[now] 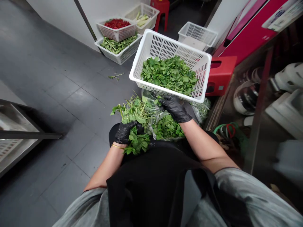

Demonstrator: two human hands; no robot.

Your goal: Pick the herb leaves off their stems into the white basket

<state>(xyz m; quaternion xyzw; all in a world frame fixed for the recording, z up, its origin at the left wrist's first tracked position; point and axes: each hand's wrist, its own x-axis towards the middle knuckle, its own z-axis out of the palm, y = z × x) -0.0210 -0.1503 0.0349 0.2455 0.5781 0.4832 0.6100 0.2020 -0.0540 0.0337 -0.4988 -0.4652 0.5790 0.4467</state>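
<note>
My left hand (pixel 127 132), in a black glove, is closed around a bunch of leafy greens (pixel 137 143), whose leaves hang out below the fist. My right hand (pixel 175 108), gloved too, pinches a small leafy sprig (pixel 157 101) just below the near rim of a white basket (pixel 137 71). Picked green leaves (pixel 169 74) lie in that basket. Between my hands, an open clear plastic bag (pixel 153 121) holds more greens (pixel 168 127). A heap of thin stems and leaves (pixel 139 108) lies just beyond my left hand.
Back left, a basket of red chillies (pixel 117 24) sits on a basket of green pods (pixel 118 45). Behind them is a basket of pale vegetables (pixel 142 20). A red stool (pixel 221 74) stands beside the white basket. Metal shelving (pixel 257 110) lines the right; a metal table (pixel 21 135) stands left.
</note>
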